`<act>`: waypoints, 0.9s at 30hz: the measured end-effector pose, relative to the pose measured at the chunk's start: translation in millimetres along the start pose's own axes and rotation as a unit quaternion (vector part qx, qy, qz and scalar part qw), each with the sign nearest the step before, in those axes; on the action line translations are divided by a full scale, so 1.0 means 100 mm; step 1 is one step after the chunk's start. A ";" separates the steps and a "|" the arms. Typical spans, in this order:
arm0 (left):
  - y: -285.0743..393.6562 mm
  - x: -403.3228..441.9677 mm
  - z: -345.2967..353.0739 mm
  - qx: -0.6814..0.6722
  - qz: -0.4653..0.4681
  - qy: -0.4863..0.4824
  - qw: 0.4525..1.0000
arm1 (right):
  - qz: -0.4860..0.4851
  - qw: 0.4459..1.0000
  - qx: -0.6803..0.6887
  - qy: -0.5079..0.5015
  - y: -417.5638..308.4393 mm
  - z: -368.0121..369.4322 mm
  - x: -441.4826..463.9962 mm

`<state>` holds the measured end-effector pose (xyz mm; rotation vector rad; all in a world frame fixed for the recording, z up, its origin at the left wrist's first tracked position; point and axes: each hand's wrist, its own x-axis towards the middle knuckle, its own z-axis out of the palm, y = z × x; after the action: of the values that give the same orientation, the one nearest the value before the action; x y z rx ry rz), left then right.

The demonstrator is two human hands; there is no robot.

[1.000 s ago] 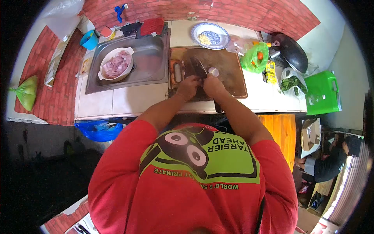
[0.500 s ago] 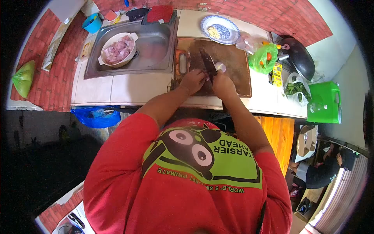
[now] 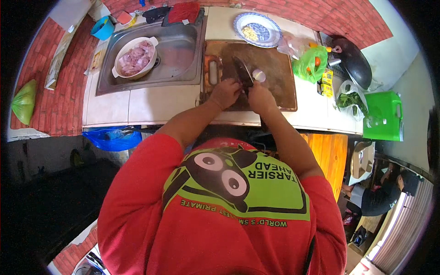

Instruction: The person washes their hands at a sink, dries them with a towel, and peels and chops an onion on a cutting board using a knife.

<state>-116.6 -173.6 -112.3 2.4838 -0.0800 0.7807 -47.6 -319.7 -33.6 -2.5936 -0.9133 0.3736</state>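
Head view, looking down over a tiled counter [image 3: 151, 107], with the cutting board [image 3: 279, 94] as reference. Far left of the board, a light-green bag [image 3: 24, 103] against red brick-pattern wall; nearer, beyond the sink's back corner, a blue tub [image 3: 102, 29]. Directly left of the board, a metal sink [image 3: 185, 57]; a white two-handled dish [image 3: 115, 71] sits in it, heaped with raw pinkish meat [image 3: 136, 58]. Red cloth [image 3: 183, 12] behind the sink, to the board's back left. Left hand [image 3: 225, 93] over the board's left half, fingers bent in close beside the blade; whatever they may pinch is hidden, so cannot tell whether it grips anything. Knife [image 3: 241, 68] over the board's middle, dark blade slanting toward the back left, bright edge facing right. Behind the board, a blue-and-white plate [image 3: 273, 37] with small pale-yellow pieces [image 3: 250, 33]. Pale round piece [image 3: 259, 75] on the board, just right of the blade. Right hand [image 3: 261, 97] closed round the knife's handle, above the board's front part. Right of the board: green bag [image 3: 302, 69] with orange-red produce [image 3: 317, 61], yellow packets [image 3: 327, 83], clear bag of leafy greens [image 3: 351, 101], dark wok [image 3: 355, 64]; farthest along, a green jug [image 3: 382, 120].
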 end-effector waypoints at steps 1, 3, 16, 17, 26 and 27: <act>0.01 0.01 -0.03 0.001 0.000 0.000 1.000 | 0.000 1.000 0.001 0.000 0.00 0.03 0.03; 0.04 0.01 -0.06 0.001 0.006 0.015 1.000 | 0.019 1.000 -0.009 0.005 -0.04 0.09 0.07; -0.09 -0.03 0.10 -0.012 0.005 -0.007 1.000 | 0.026 0.999 0.017 0.020 -0.06 -0.17 -0.19; -0.12 -0.04 0.13 -0.011 0.015 0.003 1.000 | 0.034 0.999 0.013 0.016 -0.06 -0.17 -0.18; -0.09 -0.03 0.07 -0.008 0.008 0.018 1.000 | 0.016 1.000 0.007 -0.008 0.02 -0.02 -0.02; -0.10 -0.02 0.07 -0.003 -0.009 0.001 1.000 | 0.001 1.000 0.010 -0.006 0.00 0.00 0.02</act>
<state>-113.0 -169.2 -122.9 2.4744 -0.0589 0.7728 -46.0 -318.2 -33.4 -2.5768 -0.9051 0.3982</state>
